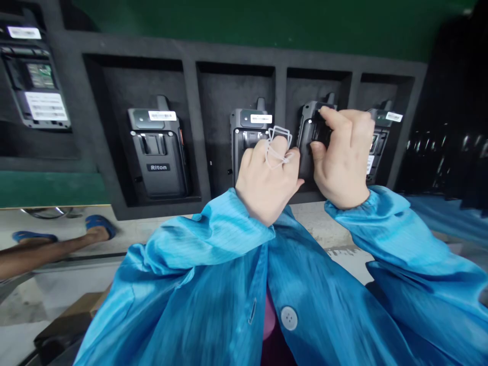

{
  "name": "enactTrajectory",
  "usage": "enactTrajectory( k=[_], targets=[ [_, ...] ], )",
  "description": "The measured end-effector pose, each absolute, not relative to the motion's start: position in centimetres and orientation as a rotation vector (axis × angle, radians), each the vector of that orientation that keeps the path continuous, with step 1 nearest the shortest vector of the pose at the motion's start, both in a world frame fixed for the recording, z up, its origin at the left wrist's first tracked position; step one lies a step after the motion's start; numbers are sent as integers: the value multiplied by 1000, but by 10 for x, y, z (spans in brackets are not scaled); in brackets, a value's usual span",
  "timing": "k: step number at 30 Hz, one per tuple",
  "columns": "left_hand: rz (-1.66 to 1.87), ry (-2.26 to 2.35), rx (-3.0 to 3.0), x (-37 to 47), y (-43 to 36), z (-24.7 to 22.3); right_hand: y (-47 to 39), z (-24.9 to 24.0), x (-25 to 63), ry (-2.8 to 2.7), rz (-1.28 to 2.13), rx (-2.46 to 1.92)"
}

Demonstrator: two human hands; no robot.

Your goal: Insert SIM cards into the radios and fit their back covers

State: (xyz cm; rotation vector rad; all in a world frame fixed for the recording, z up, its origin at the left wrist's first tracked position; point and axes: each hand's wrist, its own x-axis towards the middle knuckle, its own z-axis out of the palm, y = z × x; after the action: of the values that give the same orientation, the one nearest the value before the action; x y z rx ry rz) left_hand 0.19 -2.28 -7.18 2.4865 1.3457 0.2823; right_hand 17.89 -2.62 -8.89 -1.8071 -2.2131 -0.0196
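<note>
Several black handheld radios lie back up in a row of foam compartments. My right hand [345, 152] is on the third full radio [306, 137] from the left, thumb and index finger bent around its upper back. Beside it, my left hand [269, 175] is curled over the lower part of another radio [249, 118], which has a white barcode label. Thin translucent loops [279, 147], squarish in outline, lie around the fingers of that hand; its fingertips are hidden. A radio marked "Riton" [159, 167] lies to the left, with a belt clip mount on its back.
The black foam tray [190, 127] has raised dividers and rests on a green surface [267, 23]. At the far left lies a radio with its battery bay exposed [40, 76]; another [385, 122] is partly behind my right hand. A person's leg and blue slippers [99, 225] show at lower left.
</note>
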Motion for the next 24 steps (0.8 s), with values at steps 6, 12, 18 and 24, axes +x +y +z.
enactTrajectory(
  k=[6,12,18,24],
  targets=[
    [307,1328,2485,1,-22,-74,-31,-87,174,-2257,-161,-1831],
    [260,1334,2484,2,-19,-73,-27,-92,172,-2292,-102,-1877],
    [186,1344,2585,4,-19,-69,-30,-60,166,-2314,118,-1922],
    [111,1288,2755,9,-11,-72,-22,35,227,-2217,164,-1824]
  ],
)
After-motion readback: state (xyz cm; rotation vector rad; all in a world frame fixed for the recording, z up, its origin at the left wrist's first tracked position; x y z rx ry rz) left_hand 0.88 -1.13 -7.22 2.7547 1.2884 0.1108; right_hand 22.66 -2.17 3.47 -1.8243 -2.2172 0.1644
